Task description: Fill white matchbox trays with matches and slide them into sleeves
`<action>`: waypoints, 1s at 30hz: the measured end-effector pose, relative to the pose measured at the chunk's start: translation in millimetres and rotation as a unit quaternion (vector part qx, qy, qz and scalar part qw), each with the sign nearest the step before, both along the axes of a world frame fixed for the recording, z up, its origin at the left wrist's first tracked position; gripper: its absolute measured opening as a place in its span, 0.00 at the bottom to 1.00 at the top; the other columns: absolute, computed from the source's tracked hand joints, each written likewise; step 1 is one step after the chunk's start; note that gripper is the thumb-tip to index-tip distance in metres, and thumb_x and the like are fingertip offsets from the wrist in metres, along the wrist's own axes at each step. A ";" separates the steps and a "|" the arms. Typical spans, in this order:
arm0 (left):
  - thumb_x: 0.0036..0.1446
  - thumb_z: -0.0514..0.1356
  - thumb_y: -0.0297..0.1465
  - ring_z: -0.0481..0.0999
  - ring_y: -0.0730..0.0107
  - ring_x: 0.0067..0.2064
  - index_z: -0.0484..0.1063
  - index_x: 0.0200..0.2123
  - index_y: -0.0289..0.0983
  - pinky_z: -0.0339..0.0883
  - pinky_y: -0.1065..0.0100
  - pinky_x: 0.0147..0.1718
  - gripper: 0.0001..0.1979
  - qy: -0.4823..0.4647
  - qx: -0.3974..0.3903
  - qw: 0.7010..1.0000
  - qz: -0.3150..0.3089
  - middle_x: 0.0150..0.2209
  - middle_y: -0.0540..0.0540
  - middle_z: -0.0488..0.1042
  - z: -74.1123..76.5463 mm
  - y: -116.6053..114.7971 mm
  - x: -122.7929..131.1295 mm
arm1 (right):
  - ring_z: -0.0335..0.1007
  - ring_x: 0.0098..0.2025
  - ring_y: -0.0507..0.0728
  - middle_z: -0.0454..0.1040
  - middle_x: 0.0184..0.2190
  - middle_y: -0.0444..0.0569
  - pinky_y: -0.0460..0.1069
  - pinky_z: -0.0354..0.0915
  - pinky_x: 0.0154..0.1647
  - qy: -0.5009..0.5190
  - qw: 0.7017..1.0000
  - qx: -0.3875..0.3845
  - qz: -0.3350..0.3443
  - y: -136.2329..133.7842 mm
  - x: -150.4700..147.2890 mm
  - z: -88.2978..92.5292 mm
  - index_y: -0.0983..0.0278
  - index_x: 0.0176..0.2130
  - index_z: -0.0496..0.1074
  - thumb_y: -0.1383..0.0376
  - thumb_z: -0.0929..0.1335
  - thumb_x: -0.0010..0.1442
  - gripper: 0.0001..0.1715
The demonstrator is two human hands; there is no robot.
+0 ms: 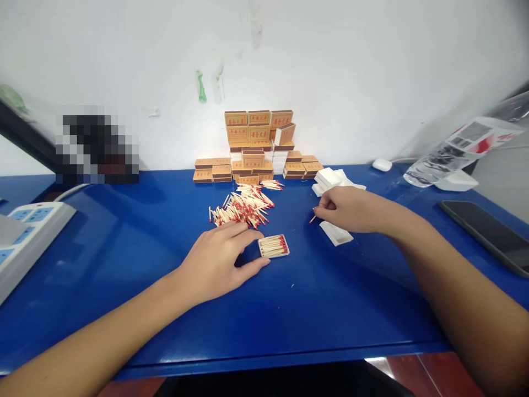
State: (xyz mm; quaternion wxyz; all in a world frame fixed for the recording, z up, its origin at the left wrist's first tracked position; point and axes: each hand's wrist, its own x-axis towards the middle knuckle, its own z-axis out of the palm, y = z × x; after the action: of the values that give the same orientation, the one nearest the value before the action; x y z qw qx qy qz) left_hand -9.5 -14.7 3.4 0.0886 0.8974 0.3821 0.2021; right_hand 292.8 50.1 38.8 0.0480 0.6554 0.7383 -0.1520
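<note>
At the left edge of the frame, a white power strip (pixel 45 226) with blue socket panels lies on the blue counter (pixel 136 248); a pixelated dark shape (pixel 97 146) is at upper left. Left of centre, my left hand (pixel 225 253) has its thumb and index finger clamped on the left end of a small tray (pixel 273 256), which sits mid-frame, filled with matches, red heads to the right. A loose match pile (pixel 243 209) lies just above my fingers, and a stack of matchboxes (pixel 259 135) stands behind it, at upper centre. Right of centre, my right hand (pixel 341 209) pinches 1 match (pixel 312 219), its red head pointing down-left, above the counter. White pieces (pixel 330 177) lie just behind that hand, and another white piece (pixel 336 234) just below. Farther right are a white case (pixel 382 165), a tilted clear bottle (pixel 438 157) and, at the right edge, a dark phone (pixel 490 231).
</note>
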 end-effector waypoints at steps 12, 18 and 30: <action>0.68 0.64 0.41 0.75 0.67 0.34 0.78 0.51 0.39 0.68 0.64 0.34 0.15 0.003 0.003 1.000 0.000 0.35 0.49 0.74 1.0 0.3 1.0 | 0.70 0.28 0.58 0.77 0.24 0.50 0.52 0.59 0.29 -0.055 0.998 0.027 -0.033 -3.9 -7.8 -0.4 0.60 0.27 0.79 0.47 0.67 0.65 0.25; 0.68 0.64 0.40 0.75 0.67 0.35 0.78 0.52 0.39 0.67 0.64 0.35 0.15 0.004 0.000 1.000 -0.003 0.35 0.49 0.74 1.1 0.8 1.2 | 0.70 0.29 0.56 0.78 0.28 0.50 0.51 0.59 0.30 -0.003 0.999 0.043 0.014 -6.0 -11.7 -4.2 0.61 0.31 0.80 0.58 0.68 0.64 0.15; 0.68 0.64 0.40 0.74 0.68 0.34 0.78 0.51 0.39 0.66 0.65 0.34 0.14 -0.001 -0.005 1.000 -0.004 0.35 0.49 0.74 1.2 -0.1 1.3 | 0.68 0.35 0.54 0.74 0.37 0.48 0.49 0.61 0.36 0.189 0.941 0.133 0.245 -24.4 -33.0 -5.9 0.62 0.39 0.72 0.59 0.67 0.70 0.10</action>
State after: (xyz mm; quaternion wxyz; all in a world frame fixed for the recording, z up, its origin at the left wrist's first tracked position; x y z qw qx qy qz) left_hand -8.2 -14.8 4.6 0.0946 0.8982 0.3793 0.2011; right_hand 259.8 25.7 33.0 -0.1448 0.4138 0.8849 -0.1572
